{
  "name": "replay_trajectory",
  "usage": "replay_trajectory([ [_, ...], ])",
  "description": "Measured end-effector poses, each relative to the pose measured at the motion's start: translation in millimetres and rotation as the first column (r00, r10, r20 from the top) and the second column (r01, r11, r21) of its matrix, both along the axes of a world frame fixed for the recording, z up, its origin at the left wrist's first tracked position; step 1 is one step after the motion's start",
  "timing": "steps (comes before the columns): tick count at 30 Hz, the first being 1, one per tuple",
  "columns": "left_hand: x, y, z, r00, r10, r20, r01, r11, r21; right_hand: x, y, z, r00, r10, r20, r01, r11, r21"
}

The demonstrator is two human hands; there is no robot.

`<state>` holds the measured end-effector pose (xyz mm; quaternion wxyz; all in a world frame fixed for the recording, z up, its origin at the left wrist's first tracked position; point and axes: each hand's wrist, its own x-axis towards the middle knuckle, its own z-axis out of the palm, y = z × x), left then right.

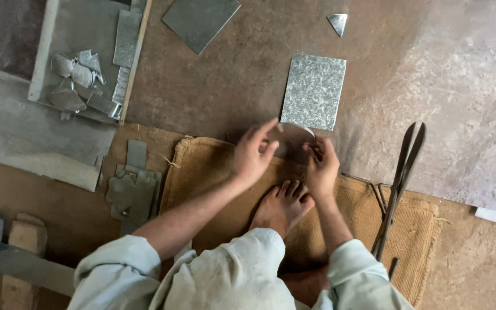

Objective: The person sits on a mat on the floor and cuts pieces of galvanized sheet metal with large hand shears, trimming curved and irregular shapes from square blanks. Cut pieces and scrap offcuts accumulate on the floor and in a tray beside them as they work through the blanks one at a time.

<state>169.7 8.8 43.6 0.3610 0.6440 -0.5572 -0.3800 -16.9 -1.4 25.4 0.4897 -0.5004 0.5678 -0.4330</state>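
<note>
My left hand (254,154) and my right hand (320,165) are held together over the far edge of a burlap mat (213,166). Between them is a small thin metal piece (294,138), dark and curved at its bright top edge. My right hand pinches its right side. The fingers of my left hand are spread and touch its left side. Just beyond lies a rectangular galvanised metal sheet (313,90). My bare foot (281,205) rests on the mat below the hands.
Long metal shears (400,181) lie on the mat's right side. Scrap metal offcuts (132,189) are piled left of the mat, more in a tray (81,77) at top left. A grey plate (199,20) and a small triangular offcut (337,23) lie at the top.
</note>
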Motion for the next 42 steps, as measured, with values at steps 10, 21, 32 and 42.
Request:
replay_trajectory([
  [10, 37, 2, 13, 0.581, 0.377, -0.721, -0.162, 0.922, 0.351, 47, 3, 31, 0.823, -0.2, 0.531, -0.082, 0.885, 0.459],
  [21, 268, -94, 19, 0.341, 0.746, -0.573, -0.808, 0.544, 0.228, 41, -39, 52, 0.991, 0.122, 0.055, -0.132, 0.962, 0.239],
  [32, 448, -196, -30, 0.432, 0.884, 0.178, -0.795, 0.467, -0.388, -77, -58, 117, 0.874, -0.051, -0.484, -0.095, 0.958, -0.272],
  [42, 181, -264, -25, 0.947, 0.14, 0.289, -0.007, 0.909, -0.416, -136, 68, 78, 0.577, -0.368, -0.729, 0.135, 0.923, -0.359],
])
